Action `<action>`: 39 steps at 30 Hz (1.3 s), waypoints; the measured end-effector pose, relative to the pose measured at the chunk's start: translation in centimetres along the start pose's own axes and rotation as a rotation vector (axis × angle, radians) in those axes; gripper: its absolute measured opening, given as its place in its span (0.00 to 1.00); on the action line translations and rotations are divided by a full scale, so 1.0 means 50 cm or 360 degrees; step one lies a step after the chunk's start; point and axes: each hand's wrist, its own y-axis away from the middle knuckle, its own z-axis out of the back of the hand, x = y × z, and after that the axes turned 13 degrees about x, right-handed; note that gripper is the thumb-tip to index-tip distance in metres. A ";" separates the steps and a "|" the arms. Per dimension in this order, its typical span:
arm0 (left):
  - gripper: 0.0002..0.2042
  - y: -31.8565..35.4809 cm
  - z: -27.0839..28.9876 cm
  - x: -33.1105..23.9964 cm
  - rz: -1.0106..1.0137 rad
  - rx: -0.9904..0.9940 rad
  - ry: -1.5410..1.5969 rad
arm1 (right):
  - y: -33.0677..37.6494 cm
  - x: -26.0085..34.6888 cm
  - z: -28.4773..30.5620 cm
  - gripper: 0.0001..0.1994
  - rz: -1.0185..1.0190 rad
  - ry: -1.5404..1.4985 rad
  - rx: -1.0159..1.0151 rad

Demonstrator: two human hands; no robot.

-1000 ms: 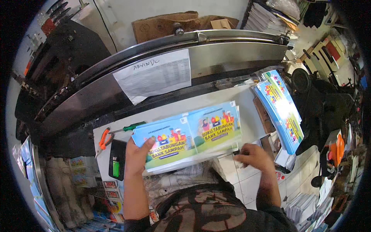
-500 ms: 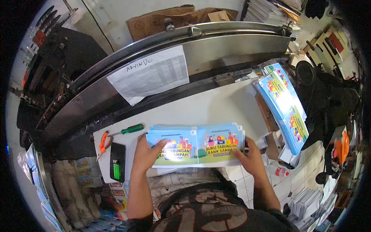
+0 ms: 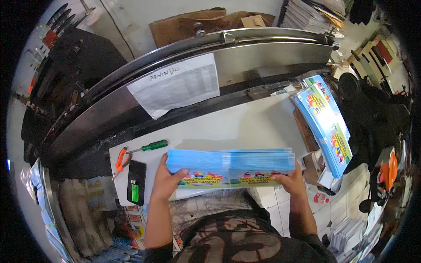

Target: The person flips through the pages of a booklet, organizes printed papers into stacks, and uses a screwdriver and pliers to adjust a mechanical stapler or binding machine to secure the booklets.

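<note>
Between my two hands is a stack of printed booklet covers point(image 3: 230, 162), blue along the top with a colourful cartoon design. Its sheets are fanned so that many blue edges show, and the front face tilts down toward me. My left hand point(image 3: 169, 182) grips the left end, thumb on the front face. At the right end my right hand point(image 3: 291, 179) holds on in the same way, thumb in front and the other fingers mostly hidden behind. The stack is over the near edge of the white tabletop point(image 3: 245, 120).
Left on the table lie a green-handled screwdriver point(image 3: 151, 145), orange-handled pliers point(image 3: 120, 163) and a black phone point(image 3: 139, 171) with a green lighter point(image 3: 135, 193) on it. Another stack of the printed covers point(image 3: 324, 118) stands at the right. A paper sheet point(image 3: 180, 85) hangs on the metal machine bar point(image 3: 272, 59).
The stack has tipped and its sheets have fanned out, so the blue upper edges now show and the front design looks foreshortened. Both hands keep hold; the view has shifted slightly.
</note>
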 end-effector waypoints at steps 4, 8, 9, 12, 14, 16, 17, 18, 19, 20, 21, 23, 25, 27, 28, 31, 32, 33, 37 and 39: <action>0.50 0.096 0.027 -0.007 -0.0400 -0.0276 -0.0127 | -0.096 0.034 -0.030 0.40 0.0343 0.0547 0.0371; 0.59 0.110 0.037 0.020 -0.0461 -0.0223 -0.0124 | -0.120 0.019 -0.043 0.51 0.0421 0.0368 0.0524; 0.60 0.107 0.037 0.025 -0.0523 -0.0226 -0.0130 | -0.122 0.011 -0.042 0.52 0.0447 0.0311 0.0494; 0.62 0.099 0.031 0.038 -0.0662 -0.0188 -0.0115 | -0.123 0.006 -0.045 0.55 0.0481 0.0225 0.0434; 0.64 0.087 0.021 0.040 -0.0693 -0.0108 -0.0055 | -0.126 0.018 -0.056 0.56 0.0448 0.0283 0.0440; 0.65 0.084 0.006 0.021 -0.0602 -0.0140 -0.0026 | -0.128 0.015 -0.039 0.57 0.0445 0.0370 0.0485; 0.65 0.085 0.001 0.009 -0.0564 -0.0164 -0.0022 | -0.131 0.015 -0.036 0.57 0.0455 0.0407 0.0516; 0.65 0.082 0.000 0.010 -0.0579 -0.0167 -0.0038 | -0.130 0.016 -0.038 0.57 0.0456 0.0435 0.0461; 0.64 0.078 0.000 0.016 -0.0594 -0.0173 -0.0052 | -0.127 0.019 -0.043 0.56 0.0456 0.0465 0.0409; 0.64 0.082 0.004 0.020 -0.0613 -0.0202 -0.0081 | -0.130 0.020 -0.053 0.55 0.0465 0.0480 0.0379; 0.62 0.086 0.007 0.023 -0.0567 -0.0235 -0.0121 | -0.129 0.026 -0.059 0.54 0.0378 0.0449 0.0366; 0.60 0.080 0.014 0.026 -0.0485 -0.0300 -0.0190 | -0.128 0.046 -0.062 0.52 0.0208 0.0402 0.0342; 0.48 0.037 0.009 0.016 -0.0459 -0.0567 -0.0492 | -0.162 0.030 -0.078 0.47 0.0317 0.0489 0.0086; 0.42 0.017 -0.008 -0.003 -0.0299 -0.0707 -0.0492 | -0.184 0.054 -0.108 0.43 0.0118 0.0434 -0.0071; 0.37 0.011 -0.006 -0.008 -0.0428 -0.0734 -0.0509 | -0.193 0.067 -0.121 0.37 0.0195 0.0470 -0.0077; 0.33 0.040 -0.043 -0.014 -0.0355 -0.0839 -0.0822 | -0.155 0.064 -0.150 0.35 0.0072 0.0838 -0.0291; 0.33 0.055 -0.048 -0.013 -0.0323 -0.0751 -0.0837 | -0.138 0.070 -0.173 0.33 0.0242 0.0815 -0.0244; 0.33 0.073 -0.054 -0.018 -0.0292 -0.0660 -0.0851 | -0.139 0.065 -0.169 0.33 0.0172 0.0637 -0.0188; 0.37 0.130 0.010 -0.021 -0.0258 -0.0296 -0.0459 | -0.139 0.073 -0.065 0.34 0.0144 0.0090 0.0302; 0.36 0.141 -0.004 0.004 -0.0419 -0.0430 -0.0459 | -0.108 0.053 -0.055 0.34 0.0202 0.0209 0.0262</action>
